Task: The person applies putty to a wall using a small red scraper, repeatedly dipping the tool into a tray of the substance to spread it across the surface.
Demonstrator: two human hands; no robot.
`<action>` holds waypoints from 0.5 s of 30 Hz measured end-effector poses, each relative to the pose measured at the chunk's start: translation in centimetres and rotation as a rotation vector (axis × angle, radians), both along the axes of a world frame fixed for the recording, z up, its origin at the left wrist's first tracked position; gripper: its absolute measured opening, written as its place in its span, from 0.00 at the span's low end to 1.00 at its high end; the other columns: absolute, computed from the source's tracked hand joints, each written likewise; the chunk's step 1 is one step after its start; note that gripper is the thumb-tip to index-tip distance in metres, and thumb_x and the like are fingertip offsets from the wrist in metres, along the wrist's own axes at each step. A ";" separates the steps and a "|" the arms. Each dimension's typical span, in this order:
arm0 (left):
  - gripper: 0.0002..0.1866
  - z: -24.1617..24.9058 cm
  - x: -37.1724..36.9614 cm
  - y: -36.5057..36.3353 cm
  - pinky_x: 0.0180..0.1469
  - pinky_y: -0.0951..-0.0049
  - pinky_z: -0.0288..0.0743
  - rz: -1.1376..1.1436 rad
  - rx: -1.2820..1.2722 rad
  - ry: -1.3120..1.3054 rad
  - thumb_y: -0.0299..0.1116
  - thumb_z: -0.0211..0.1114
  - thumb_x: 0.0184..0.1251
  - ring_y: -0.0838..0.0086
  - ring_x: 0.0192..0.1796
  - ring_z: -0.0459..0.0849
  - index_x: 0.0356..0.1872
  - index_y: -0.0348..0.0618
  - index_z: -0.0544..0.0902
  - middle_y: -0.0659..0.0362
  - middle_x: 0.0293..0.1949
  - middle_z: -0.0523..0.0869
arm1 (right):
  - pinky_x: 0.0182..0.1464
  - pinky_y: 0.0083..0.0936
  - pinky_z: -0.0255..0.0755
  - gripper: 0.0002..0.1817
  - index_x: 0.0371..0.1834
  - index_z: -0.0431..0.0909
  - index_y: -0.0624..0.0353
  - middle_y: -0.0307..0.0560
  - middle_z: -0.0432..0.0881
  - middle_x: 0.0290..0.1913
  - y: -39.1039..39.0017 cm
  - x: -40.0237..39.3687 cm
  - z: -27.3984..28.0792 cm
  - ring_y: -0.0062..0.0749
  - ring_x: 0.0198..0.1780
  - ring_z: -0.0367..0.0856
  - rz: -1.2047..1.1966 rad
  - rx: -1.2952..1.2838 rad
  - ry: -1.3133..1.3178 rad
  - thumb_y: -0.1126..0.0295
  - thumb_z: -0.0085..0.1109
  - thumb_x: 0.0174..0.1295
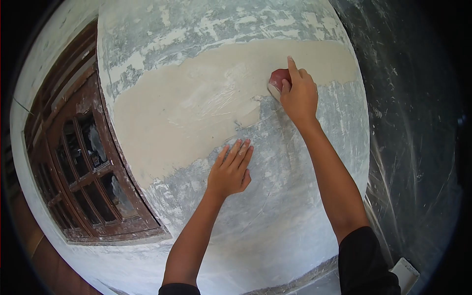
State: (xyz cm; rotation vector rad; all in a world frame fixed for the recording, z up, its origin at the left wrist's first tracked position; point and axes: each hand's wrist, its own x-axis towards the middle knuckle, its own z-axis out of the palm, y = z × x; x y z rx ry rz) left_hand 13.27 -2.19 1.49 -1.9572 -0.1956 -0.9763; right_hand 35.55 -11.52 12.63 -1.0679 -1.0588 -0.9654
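on the rough grey wall [275, 206], the right hand [298, 94] is gripping a red-handled scraper [278, 79] against smooth beige putty [182, 113]; the left hand [230, 169] is pressing flat, fingers together.

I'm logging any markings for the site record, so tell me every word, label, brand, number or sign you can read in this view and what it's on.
None can be read.
The red-handled scraper in the right hand shows no lettering.
The wall under the flat left hand bears only beige filler and grey patches.
The wooden window frame carries no sign.
The white object at bottom right shows no print.
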 end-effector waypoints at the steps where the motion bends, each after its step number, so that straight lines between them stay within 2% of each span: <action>1: 0.32 0.1 0.0 0.0 0.76 0.55 0.58 -0.002 0.004 0.001 0.37 0.57 0.58 0.63 0.74 0.71 0.67 0.44 0.77 0.55 0.72 0.75 | 0.48 0.44 0.74 0.33 0.73 0.68 0.59 0.55 0.79 0.40 -0.5 0.2 0.1 0.51 0.44 0.80 -0.064 0.092 0.049 0.72 0.63 0.61; 3: 0.31 0.1 -0.1 -0.1 0.75 0.55 0.58 0.000 -0.006 0.001 0.37 0.57 0.58 0.63 0.74 0.71 0.67 0.44 0.77 0.56 0.71 0.75 | 0.47 0.45 0.75 0.33 0.72 0.69 0.60 0.56 0.79 0.41 0.1 -2.0 -0.5 0.54 0.42 0.80 0.218 0.042 -0.071 0.73 0.64 0.61; 5: 0.31 0.1 -0.1 -0.3 0.75 0.55 0.58 -0.005 -0.011 0.000 0.37 0.57 0.57 0.63 0.74 0.71 0.67 0.44 0.77 0.56 0.71 0.75 | 0.47 0.45 0.75 0.33 0.72 0.70 0.60 0.57 0.79 0.42 1.3 -4.0 -1.0 0.55 0.43 0.80 0.326 -0.113 -0.164 0.73 0.64 0.61; 7: 0.31 0.2 -0.2 -0.3 0.75 0.55 0.58 -0.004 -0.009 0.005 0.37 0.57 0.57 0.63 0.74 0.71 0.66 0.44 0.77 0.56 0.71 0.75 | 0.48 0.45 0.75 0.32 0.71 0.70 0.60 0.57 0.79 0.42 1.4 -3.0 -0.4 0.55 0.43 0.81 0.265 -0.187 -0.156 0.73 0.64 0.61; 9: 0.31 0.1 -0.1 -0.2 0.75 0.55 0.58 -0.014 -0.001 -0.008 0.37 0.58 0.57 0.64 0.74 0.71 0.66 0.44 0.77 0.56 0.71 0.75 | 0.48 0.45 0.75 0.32 0.71 0.70 0.61 0.57 0.79 0.41 0.7 -0.1 0.1 0.55 0.43 0.81 0.036 0.041 0.048 0.73 0.63 0.61; 11: 0.32 0.1 -0.1 -0.1 0.75 0.55 0.58 -0.016 -0.003 -0.005 0.37 0.58 0.57 0.64 0.73 0.72 0.66 0.44 0.77 0.56 0.71 0.76 | 0.48 0.45 0.75 0.32 0.72 0.69 0.62 0.57 0.79 0.42 0.3 0.4 -0.4 0.55 0.44 0.80 -0.010 0.095 0.094 0.73 0.63 0.62; 13: 0.32 0.1 0.0 -0.1 0.75 0.55 0.58 -0.018 -0.010 -0.011 0.37 0.58 0.57 0.64 0.73 0.72 0.66 0.44 0.77 0.56 0.71 0.76 | 0.48 0.45 0.75 0.33 0.73 0.68 0.61 0.57 0.78 0.42 0.6 -2.9 -1.1 0.55 0.44 0.80 0.237 0.141 -0.019 0.73 0.64 0.61; 15: 0.31 0.2 -0.2 -0.3 0.75 0.55 0.58 -0.010 -0.006 -0.012 0.37 0.58 0.56 0.64 0.73 0.72 0.66 0.44 0.78 0.57 0.71 0.76 | 0.50 0.44 0.75 0.34 0.73 0.67 0.59 0.58 0.78 0.43 1.5 -6.4 -2.1 0.56 0.45 0.80 0.380 -0.098 -0.128 0.72 0.63 0.62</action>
